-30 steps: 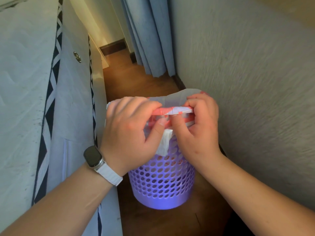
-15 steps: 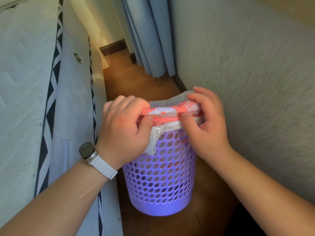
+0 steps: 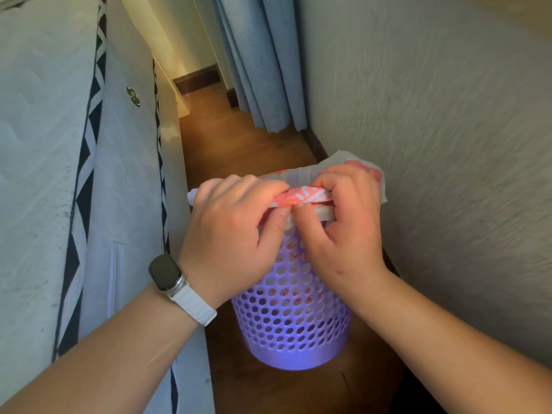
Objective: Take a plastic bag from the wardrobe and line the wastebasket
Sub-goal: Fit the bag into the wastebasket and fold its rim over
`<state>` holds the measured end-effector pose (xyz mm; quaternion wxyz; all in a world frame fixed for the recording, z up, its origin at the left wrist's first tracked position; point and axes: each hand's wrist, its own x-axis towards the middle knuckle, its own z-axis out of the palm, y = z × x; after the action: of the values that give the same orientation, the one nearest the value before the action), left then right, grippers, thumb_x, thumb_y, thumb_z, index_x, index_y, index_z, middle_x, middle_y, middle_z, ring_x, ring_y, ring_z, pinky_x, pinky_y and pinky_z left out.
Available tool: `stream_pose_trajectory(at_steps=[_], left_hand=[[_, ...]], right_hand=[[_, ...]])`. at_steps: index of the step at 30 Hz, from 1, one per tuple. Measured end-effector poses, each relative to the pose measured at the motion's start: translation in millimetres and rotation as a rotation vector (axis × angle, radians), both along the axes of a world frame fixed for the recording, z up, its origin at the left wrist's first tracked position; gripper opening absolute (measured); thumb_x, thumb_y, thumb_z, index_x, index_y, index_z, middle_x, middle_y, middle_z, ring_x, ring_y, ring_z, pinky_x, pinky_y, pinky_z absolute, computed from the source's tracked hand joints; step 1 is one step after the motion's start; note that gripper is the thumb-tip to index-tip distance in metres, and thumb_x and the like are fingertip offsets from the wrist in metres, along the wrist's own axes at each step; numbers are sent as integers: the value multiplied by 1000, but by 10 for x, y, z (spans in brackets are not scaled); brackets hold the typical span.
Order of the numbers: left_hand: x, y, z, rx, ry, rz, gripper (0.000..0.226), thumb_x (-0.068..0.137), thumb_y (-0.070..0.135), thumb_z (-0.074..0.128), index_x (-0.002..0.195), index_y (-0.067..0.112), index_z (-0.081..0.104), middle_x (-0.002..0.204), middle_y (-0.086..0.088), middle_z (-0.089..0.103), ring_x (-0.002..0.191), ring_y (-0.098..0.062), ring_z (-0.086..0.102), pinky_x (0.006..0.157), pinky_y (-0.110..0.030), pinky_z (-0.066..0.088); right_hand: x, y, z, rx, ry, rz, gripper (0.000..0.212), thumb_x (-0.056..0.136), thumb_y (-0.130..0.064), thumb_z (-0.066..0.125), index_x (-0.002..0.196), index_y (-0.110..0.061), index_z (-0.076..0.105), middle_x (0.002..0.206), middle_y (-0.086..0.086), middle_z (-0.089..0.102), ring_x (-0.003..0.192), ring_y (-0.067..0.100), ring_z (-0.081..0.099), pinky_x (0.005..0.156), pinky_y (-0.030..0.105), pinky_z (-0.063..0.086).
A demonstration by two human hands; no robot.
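A purple perforated wastebasket (image 3: 294, 321) stands on the wooden floor between a mattress and a wall. A white plastic bag with red print (image 3: 301, 196) hangs inside it and folds over its rim; red print shows through the holes. My left hand (image 3: 231, 231), with a watch on the wrist, grips the bunched bag edge at the near rim. My right hand (image 3: 343, 225) pinches the same edge right beside it, thumbs almost touching. A flap of the bag (image 3: 380, 186) sticks out behind the right hand, and the hands hide the near rim.
A quilted white mattress (image 3: 44, 174) with a black-and-white zigzag trim stands close on the left. A textured pale wall (image 3: 448, 144) runs along the right. Blue curtains (image 3: 263, 61) hang at the far end of the narrow wooden floor strip (image 3: 239, 144).
Half a second ago my hands held the bag edge apart along the rim; now they have come together again at the near rim, as one second ago. The basket stays in place.
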<state>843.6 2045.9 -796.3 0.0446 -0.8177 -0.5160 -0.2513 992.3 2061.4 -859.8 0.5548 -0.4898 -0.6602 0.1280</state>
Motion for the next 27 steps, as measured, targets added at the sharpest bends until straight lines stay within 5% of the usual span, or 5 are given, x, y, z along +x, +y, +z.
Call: stream_pose_trajectory(at_steps=[5, 14, 20, 27], left_hand=[[-83, 51, -12, -14, 28, 20, 10, 84, 16, 57, 90, 13, 63, 77, -2, 60, 74, -28, 55, 64, -42, 42], [-179, 113, 12, -57, -124, -21, 8, 85, 18, 56, 84, 12, 61, 77, 13, 48, 70, -19, 50, 62, -41, 44], [-162, 112, 11, -73, -172, -48, 16, 89, 26, 52, 86, 13, 62, 79, 14, 48, 74, -10, 46, 65, -37, 43], [7, -14, 16, -37, -45, -19, 30, 91, 33, 54, 111, 14, 65, 99, -2, 66, 90, -26, 60, 78, -45, 45]], right_hand=[[40, -1, 11, -18, -21, 41, 29, 83, -29, 63, 101, -6, 63, 106, 6, 59, 104, 24, 54, 95, 38, 41], [307, 164, -72, -34, 37, 168, 39, 87, -29, 57, 116, -3, 63, 125, 8, 54, 121, 21, 51, 106, 46, 39], [262, 157, -71, -33, 121, 104, 19, 84, -20, 56, 93, -5, 61, 104, 0, 55, 102, 22, 56, 91, 42, 45], [106, 62, 1, 6, -7, -18, 23, 85, -30, 59, 89, -7, 61, 91, 3, 56, 89, 24, 52, 81, 52, 43]])
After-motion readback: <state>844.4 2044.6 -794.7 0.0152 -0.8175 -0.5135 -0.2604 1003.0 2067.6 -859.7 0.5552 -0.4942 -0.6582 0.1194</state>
